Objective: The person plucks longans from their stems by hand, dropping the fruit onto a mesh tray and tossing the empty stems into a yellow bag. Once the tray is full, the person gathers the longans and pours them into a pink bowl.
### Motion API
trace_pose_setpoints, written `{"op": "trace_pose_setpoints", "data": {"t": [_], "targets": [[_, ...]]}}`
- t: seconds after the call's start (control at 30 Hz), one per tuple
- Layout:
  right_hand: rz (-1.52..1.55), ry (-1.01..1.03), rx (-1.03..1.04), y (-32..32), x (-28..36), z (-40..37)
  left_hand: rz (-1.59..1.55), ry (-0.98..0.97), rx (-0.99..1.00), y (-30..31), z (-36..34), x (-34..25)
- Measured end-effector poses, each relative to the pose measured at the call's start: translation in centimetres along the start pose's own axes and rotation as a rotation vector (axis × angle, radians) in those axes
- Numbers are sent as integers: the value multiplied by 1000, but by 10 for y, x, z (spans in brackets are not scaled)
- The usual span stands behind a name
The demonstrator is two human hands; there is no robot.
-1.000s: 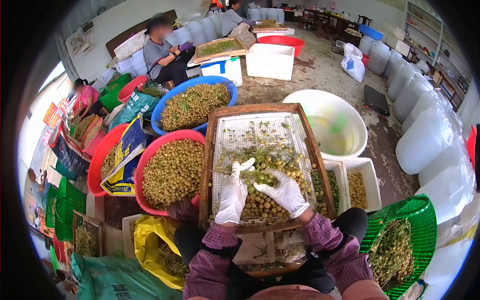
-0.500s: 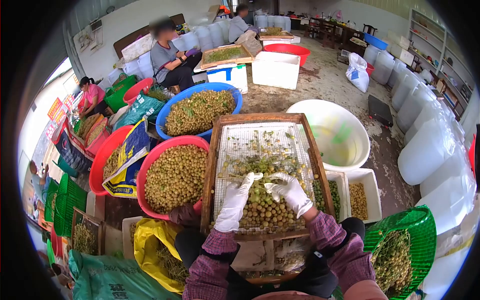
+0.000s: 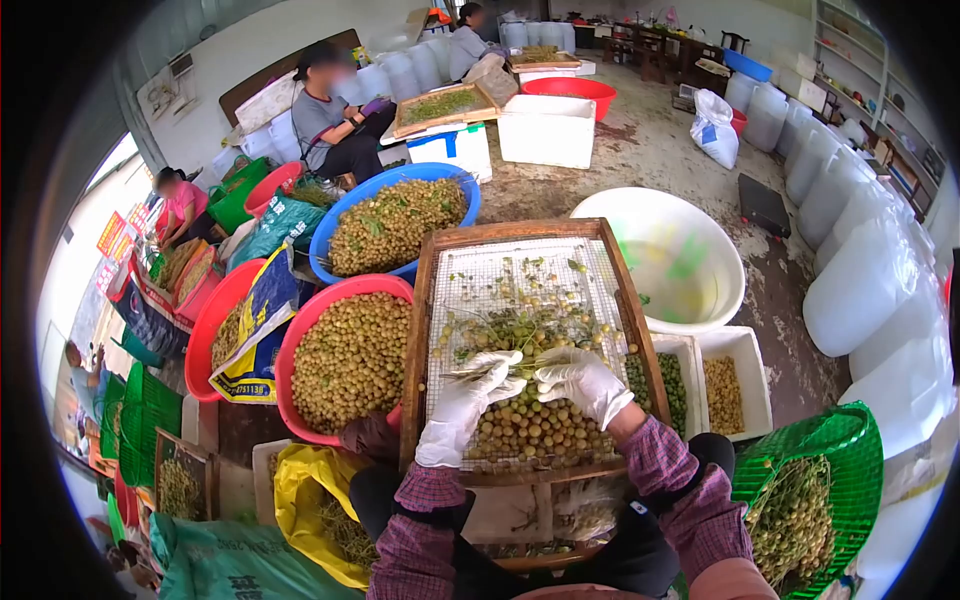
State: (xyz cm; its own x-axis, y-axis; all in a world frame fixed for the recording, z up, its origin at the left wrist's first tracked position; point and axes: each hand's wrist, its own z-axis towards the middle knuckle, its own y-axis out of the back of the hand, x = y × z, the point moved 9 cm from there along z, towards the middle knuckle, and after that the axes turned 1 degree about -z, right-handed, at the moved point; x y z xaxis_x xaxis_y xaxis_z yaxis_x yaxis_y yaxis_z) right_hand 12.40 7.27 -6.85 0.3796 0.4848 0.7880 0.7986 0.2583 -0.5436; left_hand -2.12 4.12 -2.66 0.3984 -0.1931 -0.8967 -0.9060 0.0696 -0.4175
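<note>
In the white-gloved left hand (image 3: 462, 405), fingers drawn narrow around a bunch of thin stems (image 3: 530, 369). Facing it, the gloved right hand (image 3: 590, 387), fingertips close together at the same bunch; whether gripping or merely touching, impossible to tell. Directly below, a wood-framed mesh tray (image 3: 465, 265): leafy sprigs (image 3: 505, 328) across the middle, loose tan fruit (image 3: 530, 435) thick along the near end, scattered bits toward the far end.

Just left of the tray, a pink basin (image 3: 286, 375) full of round tan fruit; behind it, a blue basin (image 3: 321, 245) heaped with more, some leaves on top. Farther left, a red basin (image 3: 202, 345) with a printed sack (image 3: 262, 335) over its edge. Near the knees, a yellow sack (image 3: 300, 490) with dry stalks inside.

To the right, two white boxes (image 3: 757, 400) side by side, one with green fruit, one with tan; beyond them, a wide white tub (image 3: 705, 260). Lower right, a green basket (image 3: 862, 450) of fruit on stems.

Farther out, a stained, worn floor (image 3: 640, 165), pale barrels (image 3: 865, 290) along the right, seated co-workers (image 3: 325, 125) toward the back and left.
</note>
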Motion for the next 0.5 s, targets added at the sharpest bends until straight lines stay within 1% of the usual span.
{"op": "trace_pose_setpoints", "data": {"t": [0.03, 0.07, 0.17, 0.3, 0.37, 0.4, 0.5], "targets": [[18, 6, -20, 3, 1, 1, 8, -13, 14, -2, 0, -1], [42, 36, 19, 2, 4, 1, 101, -61, -53, 2, -3, -6], [-39, 104, -8, 4, 17, -3, 328, -133, -115, 5, -2, -10], [80, 77, 22, 1, 18, -7, 310, -189, -204, 10, -4, -14], [185, 62, 11, 9, 10, -2, 276, -157, -213, 15, -6, -13], [28, 69, 17, 12, 10, 0, 274, -145, -227, 18, -6, -12], [-33, 114, 23, -1, 20, -6, 230, -168, -251, 29, -5, -12]]}}
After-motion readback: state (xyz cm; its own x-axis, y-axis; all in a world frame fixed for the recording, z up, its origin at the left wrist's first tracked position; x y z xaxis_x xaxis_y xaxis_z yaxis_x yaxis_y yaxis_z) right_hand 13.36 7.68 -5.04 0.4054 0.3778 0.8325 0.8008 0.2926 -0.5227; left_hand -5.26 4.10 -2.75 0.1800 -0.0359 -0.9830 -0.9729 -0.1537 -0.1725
